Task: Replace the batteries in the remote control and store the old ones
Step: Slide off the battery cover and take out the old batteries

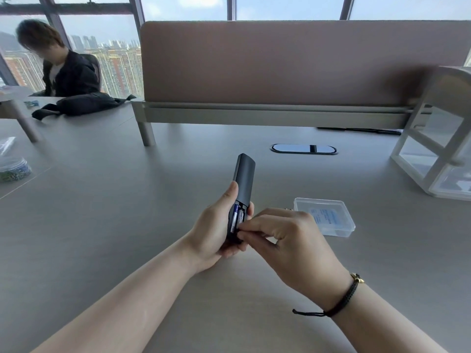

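Observation:
My left hand (216, 233) holds a dark grey remote control (243, 178) upright above the desk, back side toward me. Its battery compartment is open at the lower end. Two blue-and-white batteries (236, 217) lie side by side in it. My right hand (285, 235) reaches in from the right, with thumb and forefinger pinched at the lower end of the batteries. Whether the fingers grip a battery cannot be told. A small clear plastic box (328, 217) with its lid on sits on the desk just right of my right hand.
A brown divider panel (293, 62) runs across the back of the grey desk (127, 212). A cable port (303, 149) lies behind the remote. A white frame shelf (438, 154) stands at right. A bag of clips (12, 169) lies at left. A person (63, 64) sits far left behind a black bag (81, 104).

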{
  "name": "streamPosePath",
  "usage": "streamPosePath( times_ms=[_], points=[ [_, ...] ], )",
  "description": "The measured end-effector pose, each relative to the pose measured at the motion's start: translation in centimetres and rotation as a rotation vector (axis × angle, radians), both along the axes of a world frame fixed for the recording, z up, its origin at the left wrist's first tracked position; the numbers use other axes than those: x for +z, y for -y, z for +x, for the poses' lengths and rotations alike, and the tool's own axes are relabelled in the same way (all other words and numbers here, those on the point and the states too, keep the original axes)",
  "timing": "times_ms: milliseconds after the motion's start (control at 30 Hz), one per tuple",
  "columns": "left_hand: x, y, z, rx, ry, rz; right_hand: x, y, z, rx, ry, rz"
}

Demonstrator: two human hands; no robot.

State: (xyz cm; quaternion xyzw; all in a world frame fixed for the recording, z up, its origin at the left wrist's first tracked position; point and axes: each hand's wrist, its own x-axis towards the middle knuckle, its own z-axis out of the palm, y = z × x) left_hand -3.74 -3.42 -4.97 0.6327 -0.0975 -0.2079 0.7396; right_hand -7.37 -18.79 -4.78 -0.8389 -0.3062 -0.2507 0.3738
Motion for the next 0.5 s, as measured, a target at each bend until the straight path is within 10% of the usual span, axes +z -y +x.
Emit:
streamPosePath(
  times_ms=[500],
  points=[
    [0.04,0.41,0.38,0.102,-0.085,0.052,-0.43,-0.89,-0.5,-0.054,0.108,-0.094]
  ],
)
